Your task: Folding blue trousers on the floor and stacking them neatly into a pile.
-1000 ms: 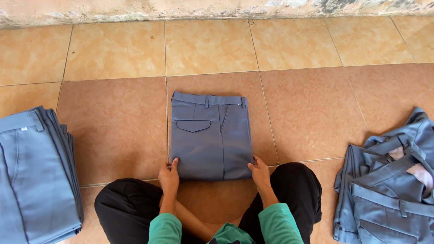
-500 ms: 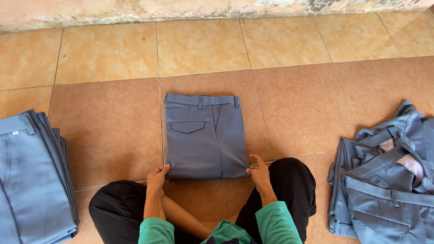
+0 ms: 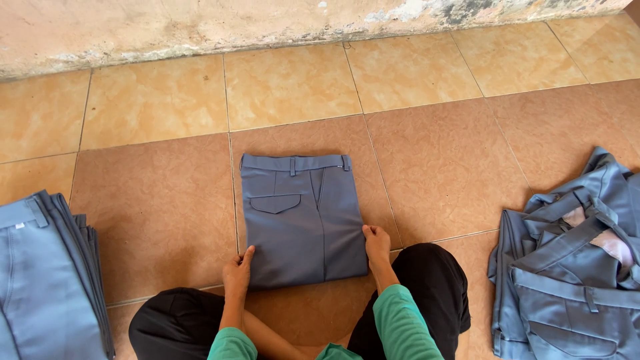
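The folded grey-blue trousers lie flat on the tiled floor, waistband away from the person, back pocket up. The left hand touches their near left corner, its grip open, fingers lying on the cloth edge. The right hand rests against the near right edge, fingers loosely curled, clasping nothing. Well out past the left hand sits a neat stack of folded trousers; well past the right hand lies a loose heap of unfolded garments.
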